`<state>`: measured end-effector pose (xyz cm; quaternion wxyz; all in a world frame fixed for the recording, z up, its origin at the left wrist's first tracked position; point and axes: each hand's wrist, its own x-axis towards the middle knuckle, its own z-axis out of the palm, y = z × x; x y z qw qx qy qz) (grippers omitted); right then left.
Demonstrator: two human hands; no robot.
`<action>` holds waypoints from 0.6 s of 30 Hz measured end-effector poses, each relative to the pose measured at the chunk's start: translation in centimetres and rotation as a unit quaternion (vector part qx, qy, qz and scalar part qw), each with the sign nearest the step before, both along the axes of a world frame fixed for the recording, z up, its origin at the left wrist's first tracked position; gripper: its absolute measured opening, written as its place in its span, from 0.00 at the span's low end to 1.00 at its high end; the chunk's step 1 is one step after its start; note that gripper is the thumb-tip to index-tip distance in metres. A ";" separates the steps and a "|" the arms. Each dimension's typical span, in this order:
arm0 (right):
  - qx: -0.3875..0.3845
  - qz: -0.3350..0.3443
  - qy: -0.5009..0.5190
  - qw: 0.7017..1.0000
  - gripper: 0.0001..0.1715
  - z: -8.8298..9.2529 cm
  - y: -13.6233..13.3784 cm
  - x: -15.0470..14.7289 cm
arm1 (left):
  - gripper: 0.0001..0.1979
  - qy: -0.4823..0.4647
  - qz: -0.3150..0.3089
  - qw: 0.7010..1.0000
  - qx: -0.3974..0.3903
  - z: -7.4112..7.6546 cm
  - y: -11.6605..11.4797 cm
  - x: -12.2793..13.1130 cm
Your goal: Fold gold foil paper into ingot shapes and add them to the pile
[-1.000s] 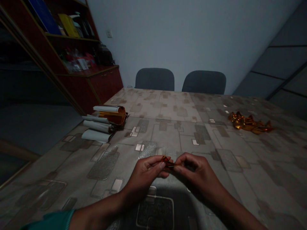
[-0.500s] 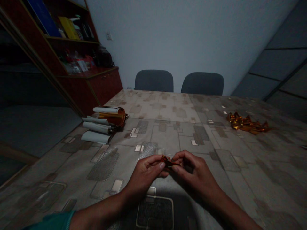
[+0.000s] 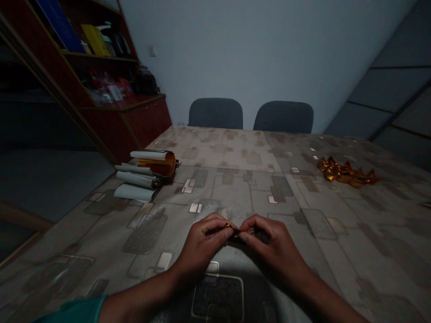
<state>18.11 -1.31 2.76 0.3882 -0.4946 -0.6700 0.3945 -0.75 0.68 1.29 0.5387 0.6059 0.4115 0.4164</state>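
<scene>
- Patterned tablecloth (image 3: 232, 190) stretches toward two dark chairs (image 3: 215, 113).
- Left hand (image 3: 204, 237) pinches a small, mostly hidden gold foil piece (image 3: 228, 225).
- Right hand (image 3: 273, 238) grips its opposite side, the piece lying between both hands' fingertips.

Gold foil (image 3: 228, 225) — pinched, mostly hidden.

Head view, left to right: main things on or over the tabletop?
Curled gold-and-white sheets → left hand → small gold piece in the fingers → right hand → folded shiny gold pieces.
</scene>
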 end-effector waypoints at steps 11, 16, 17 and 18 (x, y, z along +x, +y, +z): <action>-0.032 0.005 0.021 0.999 0.05 -0.7 0.0 -0.3 | 0.10 -0.037 0.000 0.997 -0.066 -0.2 0.1 0.1; -0.082 0.017 0.072 0.994 0.05 -0.5 -0.1 0.0 | 0.10 -0.019 -0.003 0.999 -0.042 -0.2 0.1 0.0; -0.089 0.011 0.076 0.993 0.04 -0.5 -0.1 0.0 | 0.10 -0.017 -0.006 0.999 -0.039 -0.2 0.1 0.0; -0.092 0.002 0.077 0.993 0.05 -0.5 -0.1 0.0 | 0.10 -0.016 -0.007 0.999 -0.037 -0.2 0.1 0.0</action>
